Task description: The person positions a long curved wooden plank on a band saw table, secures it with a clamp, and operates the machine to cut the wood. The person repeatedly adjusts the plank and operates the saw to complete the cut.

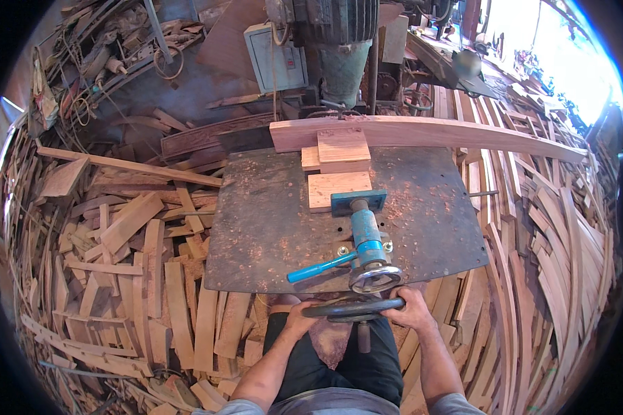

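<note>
A black handwheel (356,308) sits at the near edge of the dark machine table (422,228). My left hand (300,318) is closed on its left side and my right hand (411,309) on its right side. Beyond the wheel, a blue screw clamp (368,232) with a small chrome wheel (375,279) and a blue lever (320,266) stands on the table. Its plate is against a wooden block (336,188). Farther back, more stacked wooden blocks (342,146) sit against a long, slightly curved wooden beam (422,131) lying across the table.
A large motor housing (339,62) rises behind the beam, beside a grey electrical box (275,59). Wood offcuts (128,228) are heaped at left, and long curved strips (561,235) at right. Wood chips lie scattered on the table. A rod (484,194) sticks out from its right side.
</note>
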